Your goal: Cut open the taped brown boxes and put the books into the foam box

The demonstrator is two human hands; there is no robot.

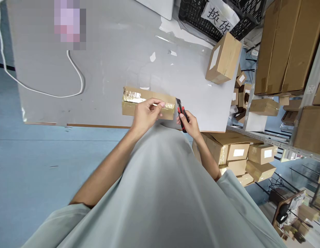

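A long, narrow cardboard box (128, 108) with shiny clear tape along its top lies near the table's front edge. Over its right half is my left hand (146, 113), thumb and fingers curled together in a pinch; whatever may be between the fingertips is too small to make out. My right hand (190, 124) grips a red and black utility knife (183, 120) just right of the box. The knife's tip points up and away from me, beside the box's right end.
On the grey table (108, 62) are a taller carton (224, 60), paper scraps (152, 57) and a white cable (81, 77). A black crate (196, 17) stands at the back. Stacked cartons (237, 151) and loaded shelves (284, 134) lie to the right.
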